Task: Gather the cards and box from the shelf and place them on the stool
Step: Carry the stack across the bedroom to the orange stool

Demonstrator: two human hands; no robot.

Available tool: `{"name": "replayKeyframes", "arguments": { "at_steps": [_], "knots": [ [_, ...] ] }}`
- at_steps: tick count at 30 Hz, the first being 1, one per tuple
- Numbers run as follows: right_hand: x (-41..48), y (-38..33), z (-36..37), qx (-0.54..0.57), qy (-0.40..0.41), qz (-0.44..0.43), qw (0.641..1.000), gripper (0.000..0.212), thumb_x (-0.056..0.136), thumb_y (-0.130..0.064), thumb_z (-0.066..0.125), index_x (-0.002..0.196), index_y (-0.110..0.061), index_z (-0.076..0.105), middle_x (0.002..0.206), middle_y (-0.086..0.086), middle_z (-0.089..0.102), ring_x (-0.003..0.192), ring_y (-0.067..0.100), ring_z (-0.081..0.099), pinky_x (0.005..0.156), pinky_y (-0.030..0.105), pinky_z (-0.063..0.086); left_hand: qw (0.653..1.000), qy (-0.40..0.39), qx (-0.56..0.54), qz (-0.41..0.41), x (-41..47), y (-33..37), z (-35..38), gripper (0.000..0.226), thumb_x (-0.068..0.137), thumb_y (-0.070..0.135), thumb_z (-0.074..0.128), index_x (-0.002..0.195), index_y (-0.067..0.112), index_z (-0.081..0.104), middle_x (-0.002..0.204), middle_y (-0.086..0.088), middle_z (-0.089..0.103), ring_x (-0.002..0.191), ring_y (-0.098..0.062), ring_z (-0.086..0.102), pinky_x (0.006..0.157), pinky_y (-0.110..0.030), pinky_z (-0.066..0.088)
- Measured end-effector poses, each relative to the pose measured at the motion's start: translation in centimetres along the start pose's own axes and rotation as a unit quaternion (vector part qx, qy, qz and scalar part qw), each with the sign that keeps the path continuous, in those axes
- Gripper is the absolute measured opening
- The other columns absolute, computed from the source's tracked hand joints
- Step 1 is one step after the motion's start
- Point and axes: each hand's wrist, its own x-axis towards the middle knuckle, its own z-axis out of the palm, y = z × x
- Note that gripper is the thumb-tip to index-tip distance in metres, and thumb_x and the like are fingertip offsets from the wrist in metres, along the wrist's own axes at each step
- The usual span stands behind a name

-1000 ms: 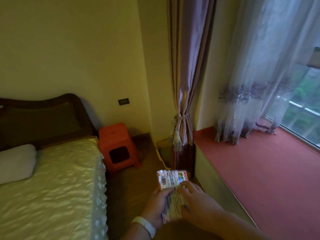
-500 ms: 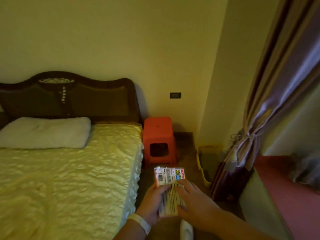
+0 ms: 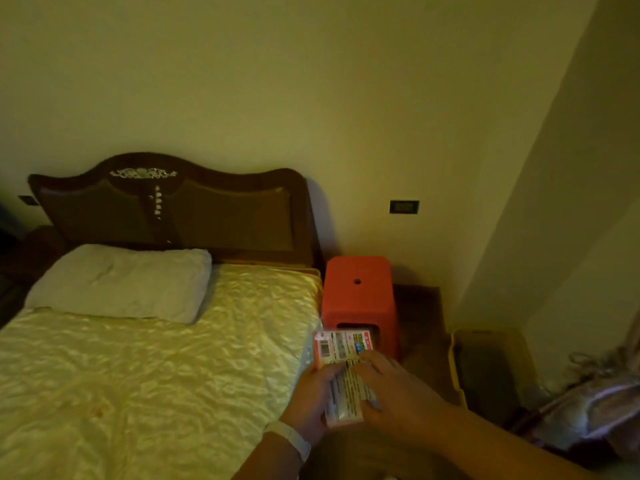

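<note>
I hold a colourful printed box (image 3: 343,346) with a stack of cards (image 3: 348,393) lying on it, low in the middle of the view. My left hand (image 3: 311,396) grips the bundle from the left and underneath. My right hand (image 3: 394,393) presses on the cards from the right. An orange plastic stool (image 3: 358,292) with a small hole in its seat stands beyond the box, between the bed and the wall corner. Its seat is bare. The shelf is out of view.
A bed (image 3: 145,368) with a shiny cream cover, a white pillow (image 3: 121,282) and a dark wooden headboard (image 3: 173,209) fills the left. A yellow bin (image 3: 491,372) stands on the wooden floor right of the stool. A tied purple curtain (image 3: 595,407) hangs at the right edge.
The view has swung left from the window and red ledge to the bed and wall. The stool has come nearer and more central. Both hands keep the same grip on the box and cards.
</note>
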Motion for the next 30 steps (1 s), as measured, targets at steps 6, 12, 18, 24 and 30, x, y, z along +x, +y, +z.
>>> {"name": "replayKeyframes", "arguments": {
  "at_steps": [6,12,18,24,30],
  "knots": [
    [4.9,2.0,-3.7,0.011,0.002,-0.004,1.000,0.061,0.094,-0.038,0.052,0.146,-0.028,0.024,0.155,-0.007,0.013,0.139,0.014,0.020,0.109,0.032,0.033,1.000,0.000,-0.008,0.007,4.5,4.5,1.3,0.029,0.091,0.008,0.058,0.117,0.005,0.069,0.109,-0.029,0.072,0.092,-0.039,0.071,0.070,-0.043,0.058],
    [9.7,4.8,-5.6,0.018,-0.005,0.024,1.000,0.064,0.094,-0.038,0.052,0.149,-0.027,0.020,0.156,-0.008,0.010,0.141,0.015,0.016,0.111,0.033,0.030,0.999,-0.029,-0.006,-0.015,10.5,7.6,2.3,0.031,0.092,0.008,0.056,0.121,0.004,0.066,0.112,-0.029,0.071,0.089,-0.037,0.072,0.066,-0.042,0.059],
    [16.1,7.5,-7.4,0.040,-0.009,0.066,0.997,0.062,0.094,-0.037,0.054,0.147,-0.029,0.023,0.154,-0.009,0.013,0.137,0.012,0.022,0.107,0.030,0.033,0.997,-0.057,0.025,-0.040,18.1,11.0,2.4,0.030,0.093,0.010,0.057,0.121,0.006,0.067,0.107,-0.024,0.074,0.089,-0.036,0.072,0.067,-0.041,0.058],
    [25.7,9.7,-9.8,0.060,0.006,0.114,0.992,0.063,0.093,-0.038,0.054,0.147,-0.028,0.024,0.154,-0.009,0.013,0.137,0.010,0.022,0.108,0.028,0.029,0.991,-0.092,0.013,-0.095,28.1,16.7,1.1,0.029,0.091,0.012,0.060,0.118,0.006,0.067,0.103,-0.023,0.075,0.085,-0.036,0.074,0.067,-0.042,0.058],
    [34.4,10.1,-11.2,0.074,-0.018,0.130,0.989,0.061,0.093,-0.037,0.052,0.146,-0.024,0.026,0.155,-0.005,0.015,0.139,0.013,0.020,0.111,0.030,0.026,0.989,-0.075,0.005,-0.129,36.4,20.4,-1.9,0.031,0.088,0.012,0.063,0.118,0.008,0.067,0.109,-0.025,0.074,0.100,-0.043,0.071,0.091,-0.059,0.054]
  ]
}}
